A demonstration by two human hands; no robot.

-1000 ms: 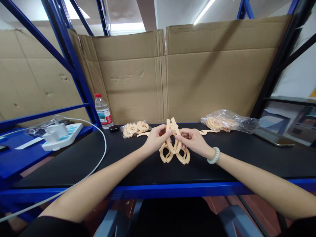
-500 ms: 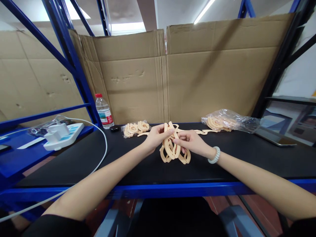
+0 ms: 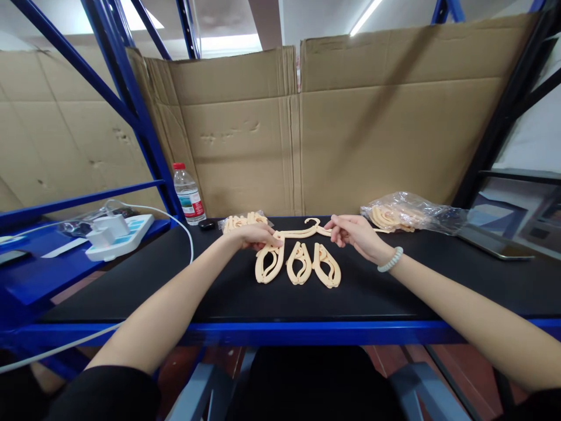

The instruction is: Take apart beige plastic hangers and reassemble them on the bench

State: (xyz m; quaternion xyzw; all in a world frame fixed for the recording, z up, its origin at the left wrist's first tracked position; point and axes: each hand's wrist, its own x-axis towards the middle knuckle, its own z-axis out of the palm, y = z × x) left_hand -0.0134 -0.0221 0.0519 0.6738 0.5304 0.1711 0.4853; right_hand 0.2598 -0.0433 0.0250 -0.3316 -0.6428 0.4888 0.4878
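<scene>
Your left hand (image 3: 258, 235) grips a folded hanger (image 3: 279, 257) by its top between the fingers, over the counter (image 3: 377, 292); your right hand (image 3: 350, 232) has loosely curled, empty fingers near an open hanger (image 3: 298, 234); two other folded hangers (image 3: 308, 265) lie just beside yours

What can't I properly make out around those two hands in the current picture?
All in the head view:
- Part of the open hanger: behind the right hand.
- Part of the left packet: behind the left hand.
- Piece count in the clear bag: overlapping, under wrinkled plastic.
- Bottle wording: too small.
- Dark flat object: cut off by the left edge.
</scene>
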